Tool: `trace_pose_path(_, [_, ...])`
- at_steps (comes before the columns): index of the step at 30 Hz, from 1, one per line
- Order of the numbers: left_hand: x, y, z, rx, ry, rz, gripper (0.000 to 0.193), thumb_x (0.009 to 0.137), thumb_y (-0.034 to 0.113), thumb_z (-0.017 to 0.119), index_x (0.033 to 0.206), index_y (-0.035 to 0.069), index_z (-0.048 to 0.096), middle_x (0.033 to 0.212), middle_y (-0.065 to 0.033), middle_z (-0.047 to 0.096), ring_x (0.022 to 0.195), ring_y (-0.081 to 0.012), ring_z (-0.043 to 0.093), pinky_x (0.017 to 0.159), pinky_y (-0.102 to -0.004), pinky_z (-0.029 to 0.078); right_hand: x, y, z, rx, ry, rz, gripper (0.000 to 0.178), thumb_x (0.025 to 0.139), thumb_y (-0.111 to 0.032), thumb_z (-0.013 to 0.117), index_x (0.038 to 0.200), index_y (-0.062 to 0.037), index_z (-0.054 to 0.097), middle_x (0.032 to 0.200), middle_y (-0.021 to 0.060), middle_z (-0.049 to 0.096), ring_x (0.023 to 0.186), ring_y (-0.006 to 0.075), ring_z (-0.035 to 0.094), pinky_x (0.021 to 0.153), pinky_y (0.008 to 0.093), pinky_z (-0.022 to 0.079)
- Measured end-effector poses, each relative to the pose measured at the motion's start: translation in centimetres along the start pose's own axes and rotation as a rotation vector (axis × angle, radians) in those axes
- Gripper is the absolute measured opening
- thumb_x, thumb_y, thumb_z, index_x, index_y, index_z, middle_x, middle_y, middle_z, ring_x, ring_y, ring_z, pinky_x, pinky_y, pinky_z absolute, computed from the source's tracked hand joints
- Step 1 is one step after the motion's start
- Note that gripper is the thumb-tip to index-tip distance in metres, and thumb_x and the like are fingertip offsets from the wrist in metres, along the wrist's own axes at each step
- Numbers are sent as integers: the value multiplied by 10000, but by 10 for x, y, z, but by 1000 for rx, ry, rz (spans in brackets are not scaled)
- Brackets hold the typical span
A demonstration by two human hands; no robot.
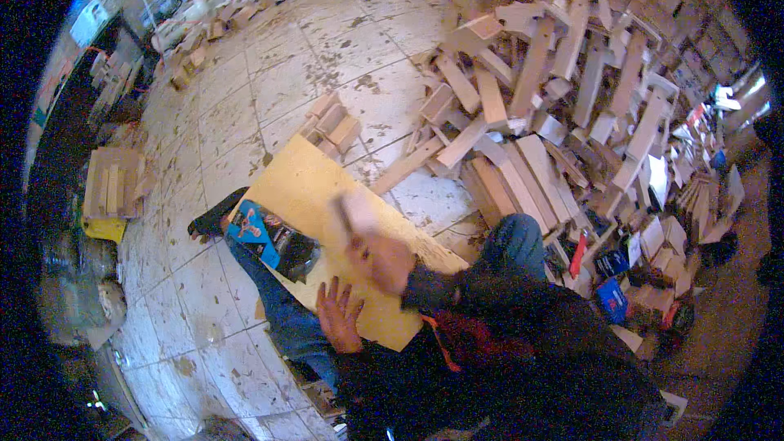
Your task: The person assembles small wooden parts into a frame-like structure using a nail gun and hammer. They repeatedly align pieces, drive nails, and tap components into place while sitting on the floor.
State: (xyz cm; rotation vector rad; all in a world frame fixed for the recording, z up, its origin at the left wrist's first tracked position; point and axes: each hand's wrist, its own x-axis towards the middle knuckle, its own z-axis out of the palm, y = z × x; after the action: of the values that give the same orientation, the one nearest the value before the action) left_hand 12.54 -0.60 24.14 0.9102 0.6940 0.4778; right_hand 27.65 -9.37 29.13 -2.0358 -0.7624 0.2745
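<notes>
A long yellow board (388,224) lies slantwise in front of me, between my jean-clad legs. My left hand (339,314) rests on its near left edge, fingers spread and nothing held. Over the middle of the board, my right hand (382,263) is closed round a narrow, dark-edged object (341,216). Motion blurs that object, so its kind does not show. On the board's left side sits a blue package (253,235) with a picture on it. A dark, shiny packet (292,255) lies against the package, close to my left fingertips.
Past the board's far end stand small wood blocks (333,124). Wooden pieces (563,65) form a large heap at the right, with longer planks (523,175) nearer me. More wood (114,184) is stacked at the left on a yellow support (104,229). Brown patches spot the tiled floor (224,135).
</notes>
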Motion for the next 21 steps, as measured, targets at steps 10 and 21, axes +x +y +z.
trace_pose_path(10, [5, -4, -44, 839, 96, 308, 395, 771, 125, 663, 1139, 5, 584, 974, -130, 650, 812, -254, 633, 791, -366, 513, -49, 197, -202, -820, 398, 764, 365, 802, -230, 568, 1087, -4, 544, 1140, 219, 529, 1055, 391, 532, 841, 482, 467])
trace_pose_path(21, [3, 1, -67, 887, 27, 403, 305, 789, 95, 632, 1081, 6, 620, 980, -170, 664, 907, -265, 633, 829, -364, 486, -79, 256, -237, -900, 408, 922, 554, 771, -402, 640, 1171, -40, 510, 1195, 209, 533, 1129, 381, 498, 890, 500, 451])
